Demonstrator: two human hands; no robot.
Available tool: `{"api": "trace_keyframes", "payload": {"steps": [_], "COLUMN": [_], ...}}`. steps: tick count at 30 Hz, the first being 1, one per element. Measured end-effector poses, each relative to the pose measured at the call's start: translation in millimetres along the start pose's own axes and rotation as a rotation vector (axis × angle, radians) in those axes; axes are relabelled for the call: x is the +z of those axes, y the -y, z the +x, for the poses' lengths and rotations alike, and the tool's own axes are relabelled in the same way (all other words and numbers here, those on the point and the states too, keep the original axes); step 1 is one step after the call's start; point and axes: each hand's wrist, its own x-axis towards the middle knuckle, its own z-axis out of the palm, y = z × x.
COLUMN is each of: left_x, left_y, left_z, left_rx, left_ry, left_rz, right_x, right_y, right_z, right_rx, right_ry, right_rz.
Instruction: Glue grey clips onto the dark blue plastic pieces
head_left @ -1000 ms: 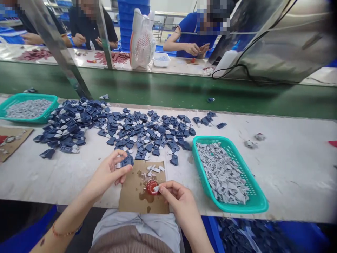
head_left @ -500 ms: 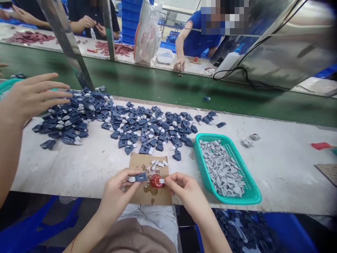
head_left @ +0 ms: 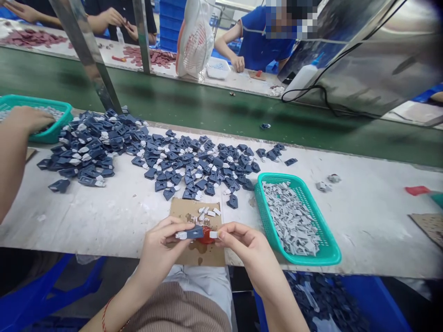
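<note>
Since half a second ago, a co-worker's hand [head_left: 26, 121] at the far left is being lowered from above the pile into the left teal basket [head_left: 51, 133], while the person's own hands are being kept almost where they were, over the cardboard sheet [head_left: 180, 210].

A dark blue plastic piece [head_left: 194, 233] is being pinched in the left hand [head_left: 162, 246], thumb below and fingers curled over the top, so that its pale end is being left exposed on the left. A small white tab [head_left: 212, 235] is being nipped between thumb and forefinger of the right hand [head_left: 247, 244], closed tightly on it and being held just beside the blue piece's right end. Both parts are being held level, seemingly so that they can be lined up end to end. Just beneath them, a red cap-like dish [head_left: 206, 238] is being partly hidden; brown stains are being shown on the cardboard around it, and loose white tabs [head_left: 207, 212] are lying further up the sheet.

Beyond, a wide scatter of blue pieces [head_left: 180, 166] is being spread over the white table [head_left: 363, 221]. A right teal basket [head_left: 332, 251] of grey parts is sitting near the right hand. Behind, a green conveyor belt [head_left: 207, 110] is running across, with other people being seen at work past it.
</note>
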Motion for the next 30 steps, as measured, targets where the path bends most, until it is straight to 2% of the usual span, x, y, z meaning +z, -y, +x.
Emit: {"api": "trace_keyframes", "payload": {"steps": [5, 12, 21, 30], "left_x": [2.6, 4.0, 6.4, 15.3], "left_y": [-6.6, -12.4, -13.9, -22.1], "left_z": [-0.5, -1.0, -5.2, -6.3], "left_rx": [0.046, 0.164, 0.297, 0.257], "left_ry": [-0.009, -0.05, -0.116, -0.167], "left_rz": [0.033, 0.139, 0.262, 0.204], "right_x": [10.8, 20.0, 33.2, 47.8], "right_y": [-2.1, -5.6, -4.5, -11.2], "right_z": [-1.7, -0.6, -8.2, -13.9], "right_rx": [-0.038, -0.057, -0.112, -0.248], "right_ry": [0.044, 0.033, -0.035, -0.209], "right_rz": [0.074, 0.071, 0.023, 0.108]}}
